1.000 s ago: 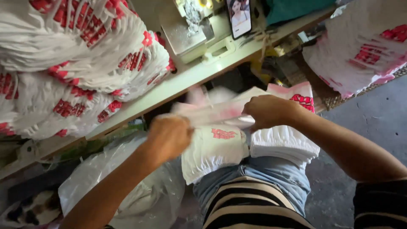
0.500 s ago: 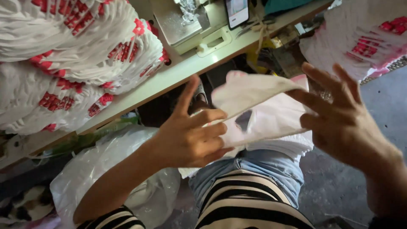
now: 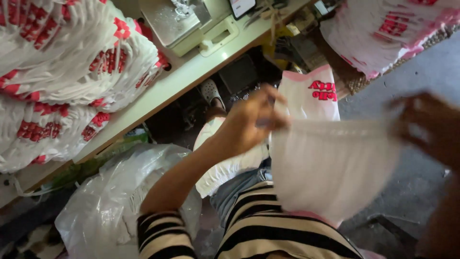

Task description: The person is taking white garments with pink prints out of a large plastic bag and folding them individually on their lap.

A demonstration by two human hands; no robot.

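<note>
A white fabric piece [image 3: 330,168] with a pink edge hangs spread above my lap. My left hand [image 3: 249,122] pinches its upper left corner. My right hand [image 3: 426,127], blurred at the right, grips its upper right corner. More white pieces [image 3: 225,163] lie stacked on my lap over blue jeans. Another white piece with a pink band and red print [image 3: 311,93] sits beyond the held one.
A long pale table [image 3: 158,93] bears big stacks of white and red printed fabric [image 3: 67,72] and a sewing machine [image 3: 191,21]. A clear plastic bag [image 3: 110,192] sits on the floor at left. Another fabric pile [image 3: 388,29] lies at top right.
Both hands were pressed together on the lap stack, then lifted a piece. Now they have drawn apart and the piece hangs stretched between them.
</note>
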